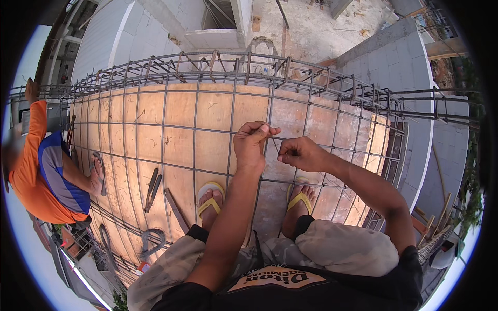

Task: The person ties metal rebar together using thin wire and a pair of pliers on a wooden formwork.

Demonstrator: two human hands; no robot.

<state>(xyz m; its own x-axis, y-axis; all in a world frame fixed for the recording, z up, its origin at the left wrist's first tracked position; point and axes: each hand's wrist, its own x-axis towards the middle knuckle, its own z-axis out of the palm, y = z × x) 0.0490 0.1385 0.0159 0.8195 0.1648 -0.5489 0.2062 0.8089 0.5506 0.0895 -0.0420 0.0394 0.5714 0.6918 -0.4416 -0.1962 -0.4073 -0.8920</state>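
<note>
A thin tie wire (275, 143) stretches between my hands just above a steel rebar mesh (233, 102). My left hand (251, 144) pinches the wire's upper end between thumb and forefinger, over a bar crossing. To its right and slightly lower, my right hand (302, 154) has its fingers curled around the other end. Beneath the mesh lie plywood formwork sheets (214, 107) strewn with short wire scraps. A pair of end-cutting nippers (153, 190) with dark handles lies left of my left foot. A bundle of tie wire (152, 243) rests below the nippers.
A rebar beam cage (249, 66) runs along the deck's far edge, above a lower concrete floor (311, 31). At left squats a co-worker in an orange shirt (29, 186). A flat strip (177, 210) lies near my left sandal (210, 194). Block walls (393, 62) stand beyond.
</note>
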